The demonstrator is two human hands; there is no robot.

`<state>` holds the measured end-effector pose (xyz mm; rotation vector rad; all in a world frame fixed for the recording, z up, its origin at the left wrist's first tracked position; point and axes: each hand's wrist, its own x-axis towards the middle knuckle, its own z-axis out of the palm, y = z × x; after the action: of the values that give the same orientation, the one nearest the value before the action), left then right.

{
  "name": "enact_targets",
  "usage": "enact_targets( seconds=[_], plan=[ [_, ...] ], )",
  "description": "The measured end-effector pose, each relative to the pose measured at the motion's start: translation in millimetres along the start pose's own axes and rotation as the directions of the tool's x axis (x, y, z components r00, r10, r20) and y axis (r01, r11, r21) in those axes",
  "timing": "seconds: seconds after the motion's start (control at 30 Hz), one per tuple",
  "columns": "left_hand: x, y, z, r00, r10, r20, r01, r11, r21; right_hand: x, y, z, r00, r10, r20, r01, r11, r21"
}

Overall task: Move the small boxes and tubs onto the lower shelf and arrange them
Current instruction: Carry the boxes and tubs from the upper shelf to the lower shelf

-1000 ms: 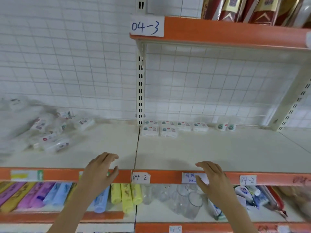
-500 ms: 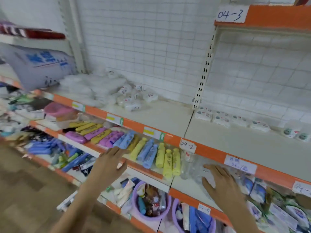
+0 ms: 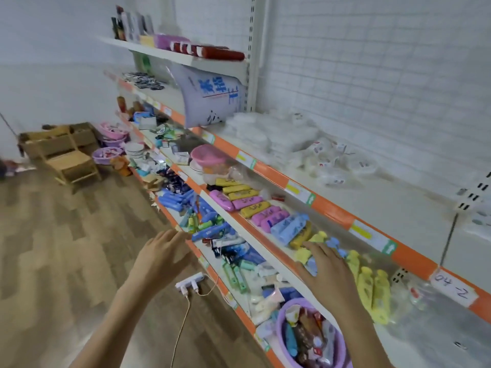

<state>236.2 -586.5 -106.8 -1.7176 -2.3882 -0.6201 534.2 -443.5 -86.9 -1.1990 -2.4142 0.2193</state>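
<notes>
A loose heap of small clear tubs [image 3: 329, 162] with labels lies on the white shelf [image 3: 393, 208] with the orange edge, at the upper right. My left hand [image 3: 162, 254] hovers over the floor in front of the shelving, fingers spread, holding nothing. Just in front of the lower shelf, my right hand [image 3: 325, 266] hangs with spread fingers over yellow and blue tubes [image 3: 369, 285], holding nothing. The small boxes further right on the shelf are almost out of view.
The lower shelves [image 3: 265, 251] hold coloured tubes, pouches and a pink bowl [image 3: 208, 155]. A purple basin [image 3: 308, 338] with packets sits at the bottom. A white power strip [image 3: 190, 284] with a cord lies on the wooden floor. A wooden chair [image 3: 70, 162] and cardboard boxes stand far left.
The view has swung left and down along the aisle. Both hands have dropped from the shelf's front edge to the lower shelves, still holding nothing.
</notes>
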Motion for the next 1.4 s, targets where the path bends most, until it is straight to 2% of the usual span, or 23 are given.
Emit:
enact_targets(
  seconds=[0.17, 0.47, 0.63, 0.8, 1.03, 1.17, 1.27, 1.33, 1.4],
  plan=[
    [54, -72, -4, 0.999, -0.038, -0.013, 0.038, 0.999, 0.017, 78, -45, 35, 1.0, 0.009, -0.013, -0.009, 0.999, 0.031],
    [178, -143, 4, 0.997, 0.075, 0.019, -0.074, 0.995, -0.061, 179, -76, 67, 0.984, 0.138, -0.114, -0.135, 0.99, 0.034],
    [257, -141, 14, 0.989, 0.151, -0.008, -0.15, 0.972, -0.181, 228, -64, 61, 0.973, 0.128, -0.194, -0.134, 0.991, -0.015],
    [349, -125, 25, 0.951, 0.301, -0.078, -0.311, 0.917, -0.25, 293, -47, 44, 0.959, 0.162, -0.234, -0.175, 0.984, -0.037],
    [486, -81, 46, 0.925, 0.364, -0.113, -0.38, 0.868, -0.318, 408, -3, 28, 0.96, 0.123, -0.251, -0.139, 0.989, -0.046],
    [563, -55, 57, 0.903, 0.428, -0.047, -0.418, 0.844, -0.336, 474, 20, 35, 0.984, 0.116, -0.133, -0.121, 0.992, -0.033],
    [608, -35, 68, 0.878, 0.474, 0.07, -0.417, 0.829, -0.372, 512, 29, 47, 0.991, 0.132, -0.006, -0.132, 0.989, -0.059],
    [632, -23, 79, 0.837, 0.515, 0.187, -0.421, 0.823, -0.382, 531, 33, 56, 0.984, 0.158, 0.083, -0.151, 0.985, -0.087],
    [649, -11, 89, 0.759, 0.548, 0.352, -0.425, 0.826, -0.37, 544, 34, 64, 0.97, 0.184, 0.161, -0.167, 0.979, -0.116]
  ],
)
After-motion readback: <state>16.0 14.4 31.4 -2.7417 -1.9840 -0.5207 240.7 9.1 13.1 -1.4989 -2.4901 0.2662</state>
